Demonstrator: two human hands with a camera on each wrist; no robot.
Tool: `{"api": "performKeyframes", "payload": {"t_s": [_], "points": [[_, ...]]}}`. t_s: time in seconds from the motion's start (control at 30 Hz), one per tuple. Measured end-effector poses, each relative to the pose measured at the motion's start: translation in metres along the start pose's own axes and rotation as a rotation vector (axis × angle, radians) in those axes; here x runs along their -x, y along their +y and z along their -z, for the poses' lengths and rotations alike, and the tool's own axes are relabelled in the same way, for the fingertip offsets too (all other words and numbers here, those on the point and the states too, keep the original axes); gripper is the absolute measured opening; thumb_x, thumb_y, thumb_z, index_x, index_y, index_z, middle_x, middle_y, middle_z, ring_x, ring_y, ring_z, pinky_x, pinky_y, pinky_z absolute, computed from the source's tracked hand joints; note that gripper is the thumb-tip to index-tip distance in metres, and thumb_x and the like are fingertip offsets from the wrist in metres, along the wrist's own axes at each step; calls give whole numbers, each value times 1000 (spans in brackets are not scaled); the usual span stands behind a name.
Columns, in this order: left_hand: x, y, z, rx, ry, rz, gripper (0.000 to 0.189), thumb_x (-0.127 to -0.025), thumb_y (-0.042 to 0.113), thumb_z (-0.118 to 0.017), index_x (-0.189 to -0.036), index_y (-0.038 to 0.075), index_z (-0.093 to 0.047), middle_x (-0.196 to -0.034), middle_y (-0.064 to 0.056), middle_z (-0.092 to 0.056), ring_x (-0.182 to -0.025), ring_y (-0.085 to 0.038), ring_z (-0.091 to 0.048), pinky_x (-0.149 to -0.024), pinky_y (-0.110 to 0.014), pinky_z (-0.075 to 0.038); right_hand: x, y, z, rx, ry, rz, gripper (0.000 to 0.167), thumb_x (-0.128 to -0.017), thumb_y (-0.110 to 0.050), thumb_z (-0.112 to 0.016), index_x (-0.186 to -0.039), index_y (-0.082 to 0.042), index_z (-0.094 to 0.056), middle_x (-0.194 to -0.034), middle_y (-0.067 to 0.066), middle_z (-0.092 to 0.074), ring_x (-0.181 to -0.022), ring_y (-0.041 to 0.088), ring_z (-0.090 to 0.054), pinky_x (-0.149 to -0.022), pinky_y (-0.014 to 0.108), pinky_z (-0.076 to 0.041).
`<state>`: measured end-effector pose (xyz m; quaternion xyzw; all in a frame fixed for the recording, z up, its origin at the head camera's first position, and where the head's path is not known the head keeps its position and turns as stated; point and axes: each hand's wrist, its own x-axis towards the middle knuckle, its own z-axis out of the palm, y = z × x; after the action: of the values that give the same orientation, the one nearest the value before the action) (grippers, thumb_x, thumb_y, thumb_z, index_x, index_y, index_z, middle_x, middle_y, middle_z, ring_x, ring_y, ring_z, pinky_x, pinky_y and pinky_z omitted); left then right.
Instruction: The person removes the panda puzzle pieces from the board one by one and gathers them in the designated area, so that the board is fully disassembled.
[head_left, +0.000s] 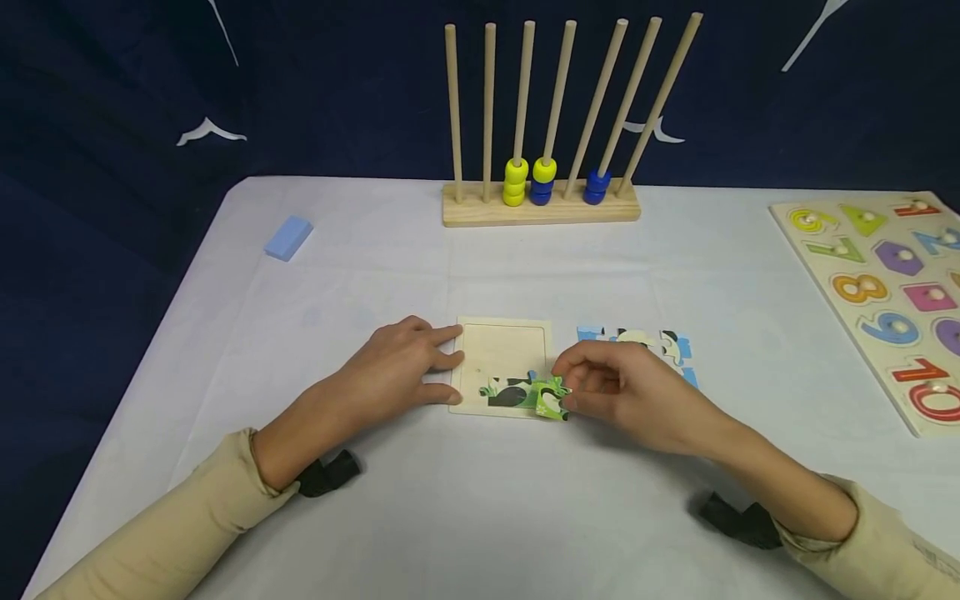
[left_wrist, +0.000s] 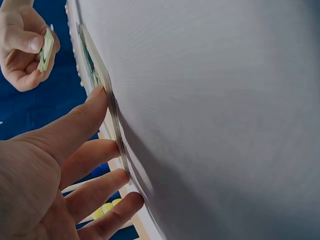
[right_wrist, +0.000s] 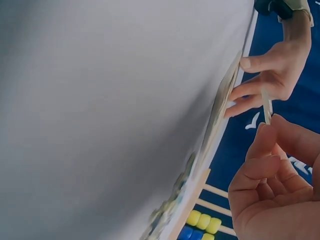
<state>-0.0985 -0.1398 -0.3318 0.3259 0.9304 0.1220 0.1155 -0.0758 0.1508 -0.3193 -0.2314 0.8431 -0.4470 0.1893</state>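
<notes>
A thin wooden puzzle tray (head_left: 502,346) lies on the white table. My left hand (head_left: 397,367) rests its straight fingertips along the tray's left edge; the left wrist view shows thumb and fingers spread against that rim (left_wrist: 114,112). Between thumb and fingertips, my right hand (head_left: 637,392) pinches a green, black and white puzzle piece (head_left: 551,400) over the tray's lower right corner. Another puzzle piece (head_left: 510,392), black and white with green, sits in the lower part of the tray. In the right wrist view the pinched piece (right_wrist: 267,107) appears edge-on.
Several loose puzzle pieces (head_left: 678,346) lie right of the tray, partly behind my right hand. A wooden bead rack (head_left: 540,214) with yellow and blue beads stands at the back. There is a blue block (head_left: 288,238) at the back left and a number puzzle board (head_left: 851,321) at right.
</notes>
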Motion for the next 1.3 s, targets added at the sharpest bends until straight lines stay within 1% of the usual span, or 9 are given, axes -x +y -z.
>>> {"api": "performKeyframes", "payload": {"t_s": [0.2,0.37,0.6,0.83,0.97,1.07,1.17,1.3], "points": [[0,0,0,21,-12,1,57,-81,38,-81,-128,9,-67,-146,-11,-50,-120,-31,-52,-96,-45,-45,11,9,8,-23,9,6,21,-86,4,-71,-102,-8,-68,-81,-1,-64,-73,16,-60,-64,26,-51],[0,-1,0,13,-9,3,60,-80,39,-82,-129,9,-66,-146,-11,-50,-120,-32,-52,-97,-45,-45,16,12,13,-35,1,-8,20,-86,3,-71,-103,-7,-67,-82,0,-63,-73,17,-60,-64,25,-51],[1,-2,-1,30,4,-5,60,-79,38,-82,-129,8,-66,-145,-12,-50,-119,-32,-52,-97,-44,-45,22,14,18,16,-22,-66,21,-86,5,-70,-104,-6,-67,-84,2,-62,-73,16,-58,-64,25,-51],[1,-1,0,38,6,-6,60,-79,38,-82,-129,7,-66,-145,-12,-50,-119,-32,-52,-98,-43,-44,26,19,21,48,-27,-65,25,-85,9,-68,-105,-5,-67,-85,1,-61,-73,15,-56,-63,24,-50],[0,-2,0,33,7,-10,60,-80,38,-82,-129,8,-66,-145,-12,-51,-119,-32,-53,-97,-43,-44,27,21,20,102,-26,-53,25,-83,10,-69,-102,-7,-68,-83,-1,-59,-67,12,-53,-59,24,-47],[0,-2,-1,25,12,-16,59,-80,38,-82,-128,8,-67,-144,-12,-51,-118,-32,-53,-97,-43,-45,27,23,18,174,-8,-24,27,-82,10,-70,-100,-10,-68,-80,-4,-58,-64,10,-50,-57,23,-45],[0,-2,0,20,12,-19,58,-79,38,-82,-127,8,-68,-143,-12,-52,-117,-32,-54,-96,-43,-46,27,23,17,238,16,-5,28,-81,10,-71,-100,-11,-69,-78,-7,-56,-64,8,-49,-57,24,-45],[-1,-2,1,14,5,-19,58,-79,39,-82,-127,8,-68,-143,-13,-52,-117,-33,-54,-95,-43,-47,27,23,16,280,27,-17,29,-80,8,-74,-100,-12,-70,-78,-9,-56,-67,8,-50,-59,24,-45]]}}
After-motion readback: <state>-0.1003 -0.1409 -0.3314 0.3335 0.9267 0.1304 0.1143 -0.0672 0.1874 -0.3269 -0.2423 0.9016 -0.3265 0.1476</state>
